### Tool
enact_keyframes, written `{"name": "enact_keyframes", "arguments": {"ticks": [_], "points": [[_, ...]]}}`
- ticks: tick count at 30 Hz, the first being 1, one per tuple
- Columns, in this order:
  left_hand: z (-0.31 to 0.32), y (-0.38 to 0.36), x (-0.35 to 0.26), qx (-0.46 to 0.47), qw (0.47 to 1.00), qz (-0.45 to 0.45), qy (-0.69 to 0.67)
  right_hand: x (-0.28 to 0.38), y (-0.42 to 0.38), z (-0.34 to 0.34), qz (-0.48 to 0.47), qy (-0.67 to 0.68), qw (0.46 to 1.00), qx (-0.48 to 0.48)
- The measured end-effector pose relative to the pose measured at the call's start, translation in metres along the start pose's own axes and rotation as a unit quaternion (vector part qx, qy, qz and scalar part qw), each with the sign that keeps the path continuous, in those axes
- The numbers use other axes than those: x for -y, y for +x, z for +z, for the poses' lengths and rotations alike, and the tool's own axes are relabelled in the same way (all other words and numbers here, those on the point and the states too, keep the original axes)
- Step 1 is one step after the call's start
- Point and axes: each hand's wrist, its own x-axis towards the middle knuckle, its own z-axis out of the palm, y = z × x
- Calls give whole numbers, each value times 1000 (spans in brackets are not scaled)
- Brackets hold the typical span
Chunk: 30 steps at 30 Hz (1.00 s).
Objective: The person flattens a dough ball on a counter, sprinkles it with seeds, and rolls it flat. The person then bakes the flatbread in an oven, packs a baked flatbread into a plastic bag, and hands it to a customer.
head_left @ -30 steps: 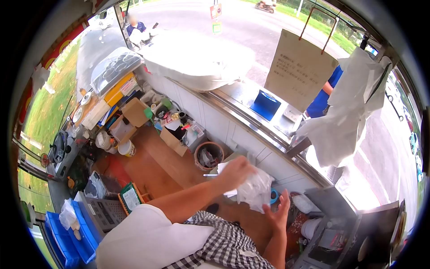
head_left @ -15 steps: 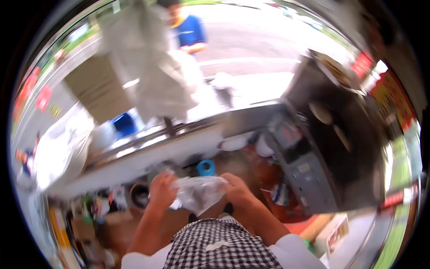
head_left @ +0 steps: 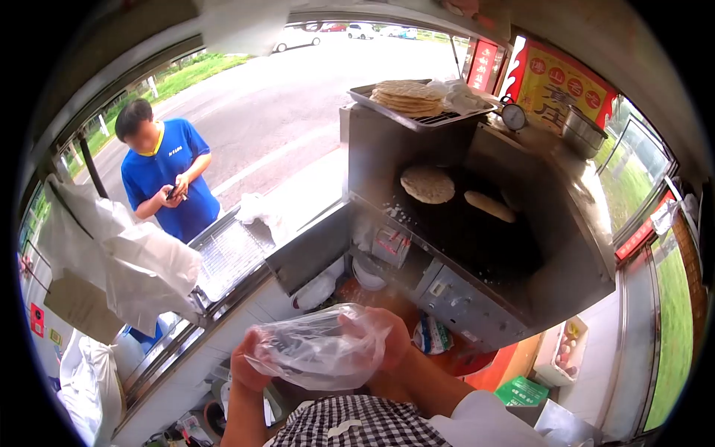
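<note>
A clear plastic bag [head_left: 316, 350] stretches between my two hands in front of the checked apron [head_left: 350, 421]. My left hand [head_left: 252, 361] is closed on the bag's left end. At the other end my right hand [head_left: 389, 339] grips the film, its fingers partly covered by the crumpled plastic. Beyond the hands, a round flatbread [head_left: 427, 184] and a longer, narrow one [head_left: 489, 206] lie on the dark griddle [head_left: 469, 246].
Stacked flatbreads [head_left: 407, 97] rest on a tray [head_left: 361, 93] above the griddle. A wire rack [head_left: 227, 257] sits on the counter, with white bags [head_left: 145, 264] hanging to its left. Outside stands a person in blue [head_left: 167, 175]. A white basket [head_left: 547, 365] is at the right.
My view has swung to the right, bringing the griddle nearer the middle and the person to the left. The bag is now spread broader between my hands.
</note>
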Motion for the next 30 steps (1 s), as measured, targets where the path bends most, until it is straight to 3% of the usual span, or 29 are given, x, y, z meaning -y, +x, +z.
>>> {"name": "enact_keyframes", "arguments": {"ticks": [1,3,5,7,9,10,12,13,14,15,16,17,19,22,23,24,26,28,29,30], "points": [[16,10,2,-141,983,79,93,4,-3,9,22,48,998,35],[39,37,-8,-63,990,78,96,4,2,-7,31,64,997,25],[108,56,9,-199,950,141,195,1,16,-24,77,64,994,51],[78,84,-21,-126,965,133,190,-10,26,-2,73,-100,991,-60],[58,112,-36,-16,970,100,219,-14,42,5,78,-272,959,-13],[54,125,-35,-3,966,74,248,-16,50,9,75,-354,932,10],[43,157,-26,25,952,24,303,3,71,16,170,-242,955,11],[6,189,-21,28,942,-11,334,8,66,62,117,-309,943,-32],[-29,212,-15,29,930,-47,364,31,71,53,81,-394,914,-48],[-14,206,2,8,944,-98,315,54,76,43,48,-480,873,-69],[1,199,20,54,924,-93,366,77,82,34,21,-559,823,-97],[29,188,39,99,901,-83,413,51,78,100,-123,-485,834,-231],[54,192,43,141,873,-163,437,91,73,124,-240,-542,789,-161],[110,208,49,148,860,-275,404,161,69,155,-378,-576,715,119],[128,221,52,136,857,-270,417,185,72,163,-400,-572,687,201],[144,235,53,130,856,-267,423,206,75,171,-436,-567,672,193],[176,263,58,114,855,-263,431,247,75,186,-544,-543,639,-27],[213,293,69,138,863,-214,437,320,77,185,-579,-611,539,-28],[229,307,76,148,865,-189,440,351,74,196,-543,-767,310,-142],[243,323,83,154,872,-190,423,381,71,207,-491,-837,41,-239]]}}
